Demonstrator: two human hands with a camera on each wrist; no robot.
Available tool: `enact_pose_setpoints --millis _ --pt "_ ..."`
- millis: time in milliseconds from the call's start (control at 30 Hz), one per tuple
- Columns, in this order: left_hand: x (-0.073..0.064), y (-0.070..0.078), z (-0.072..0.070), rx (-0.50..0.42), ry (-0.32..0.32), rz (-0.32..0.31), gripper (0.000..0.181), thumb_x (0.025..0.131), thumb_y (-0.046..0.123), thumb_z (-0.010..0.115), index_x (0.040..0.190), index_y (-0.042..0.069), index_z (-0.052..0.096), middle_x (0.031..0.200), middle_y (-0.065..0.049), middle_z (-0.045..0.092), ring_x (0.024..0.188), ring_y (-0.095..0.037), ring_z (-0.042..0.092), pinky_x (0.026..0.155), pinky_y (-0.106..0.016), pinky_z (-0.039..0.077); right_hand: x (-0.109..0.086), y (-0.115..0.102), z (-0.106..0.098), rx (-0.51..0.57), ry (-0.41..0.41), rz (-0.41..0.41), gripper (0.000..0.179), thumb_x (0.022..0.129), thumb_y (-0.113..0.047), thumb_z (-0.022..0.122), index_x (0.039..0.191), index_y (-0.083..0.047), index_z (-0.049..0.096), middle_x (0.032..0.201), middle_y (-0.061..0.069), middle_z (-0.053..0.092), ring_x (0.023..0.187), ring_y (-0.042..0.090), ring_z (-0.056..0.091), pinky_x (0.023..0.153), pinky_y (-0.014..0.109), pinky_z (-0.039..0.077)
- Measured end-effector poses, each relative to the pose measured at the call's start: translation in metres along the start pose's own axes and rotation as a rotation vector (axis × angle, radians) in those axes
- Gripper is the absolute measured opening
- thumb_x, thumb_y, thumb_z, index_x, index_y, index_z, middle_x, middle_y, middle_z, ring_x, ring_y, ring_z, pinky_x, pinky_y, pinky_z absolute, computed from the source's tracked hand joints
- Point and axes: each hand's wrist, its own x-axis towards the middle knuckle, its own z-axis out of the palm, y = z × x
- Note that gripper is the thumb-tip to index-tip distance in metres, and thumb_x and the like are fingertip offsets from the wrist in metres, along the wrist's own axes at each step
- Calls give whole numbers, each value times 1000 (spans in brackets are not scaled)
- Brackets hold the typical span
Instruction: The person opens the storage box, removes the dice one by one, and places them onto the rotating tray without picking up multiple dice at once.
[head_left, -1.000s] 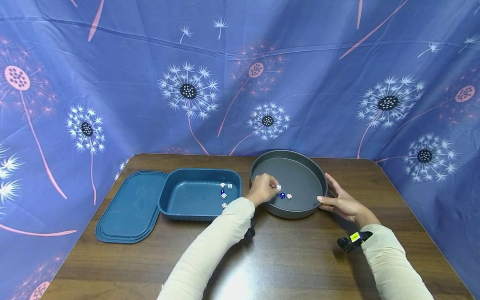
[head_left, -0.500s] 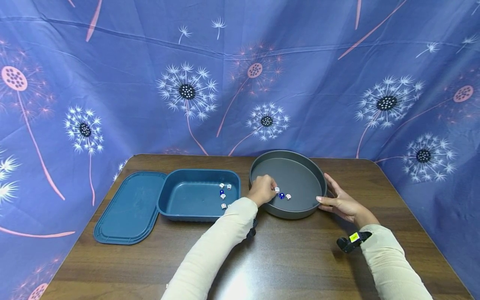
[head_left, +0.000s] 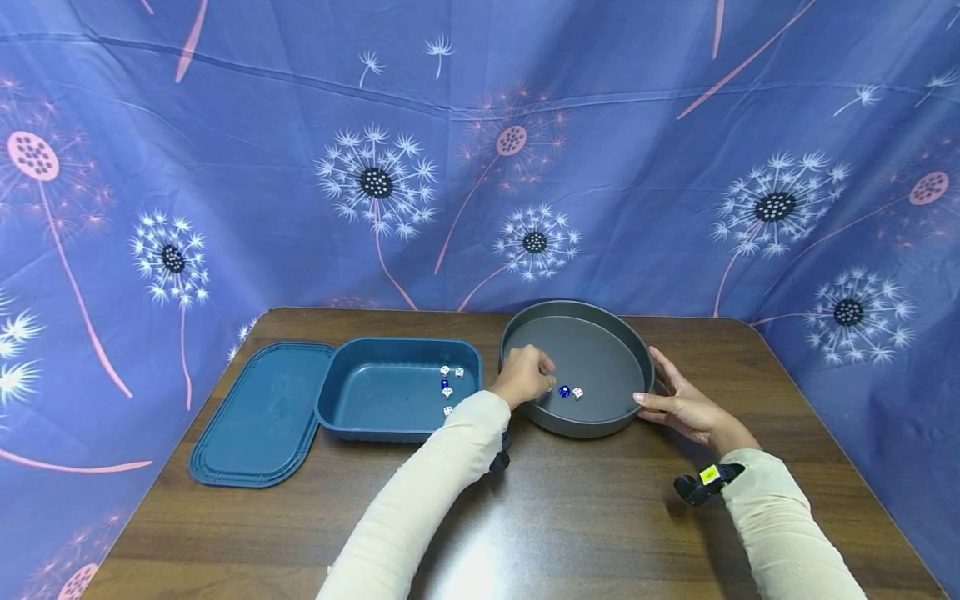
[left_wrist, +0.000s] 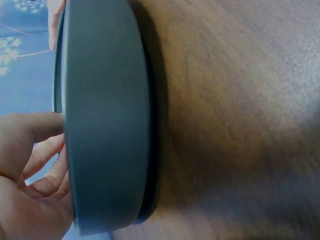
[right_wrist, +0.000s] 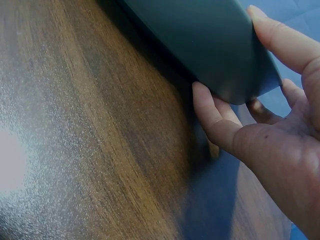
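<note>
Dice (head_left: pixel 572 392) in a round, upward-facing grey pan (head_left: pixel 596 346).
Yellow wrist label (head_left: pixel 709 474), too small to read; right hand (head_left: pixel 686 408) grips the pan's right wall; blue die (head_left: pixel 565 392) beside white die (head_left: pixel 578 393); cannot tell if left hand (head_left: pixel 525 377), inside, pinches one.

Sleeves (head_left: pixel 416 492): cream, long | right wrist device (head_left: pixel 692 492): black | label (head_left: pixel 709 474): yellow | left wrist device (head_left: pixel 500 461): black
</note>
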Motion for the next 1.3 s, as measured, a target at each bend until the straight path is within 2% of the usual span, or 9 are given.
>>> enact_pose_setpoints --millis 267,567,867,1000,1300 --pt "0 0 -18 -25 -46 46 16 82 10 74 97 4 75 91 -4 74 87 -14 67 75 -18 49 1 1 -1 -2 -9 0 103 91 -1 61 151 -29 -18 155 17 -26 138 51 9 96 53 45" --pt "0 -9 -42 -79 -43 15 21 84 11 73 103 3 72 95 -6 72 89 -17 67 76 -21 50 1 1 -3 -4 -21 -6 104 91 -2 61 151 -29 -19 154 17 -27 139 51 6 96 53 45" --pt "-7 -36 -73 -171 -50 14 21 86 12 72 105 4 72 96 -8 72 89 -19 66 75 -26 53 1 1 -1 -3 -9 21 104 91 -3 62 151 -30 -19 155 15 -27 139 50 7 97 54 44" --pt "-13 -51 -86 -164 -78 18 21 86 11 72 105 2 72 94 -8 72 88 -19 67 74 -27 53 1 1 -1 -11 -9 24 104 91 -3 62 150 -30 -19 155 15 -28 139 51 7 97 55 43" --pt "-35 -81 -104 -165 -143 -25 22 85 8 71 105 -1 71 97 -11 72 86 -18 67 73 -28 54 0 -1 0 -13 -3 23 104 91 -2 61 150 -29 -19 155 15 -28 139 52 8 98 58 40"
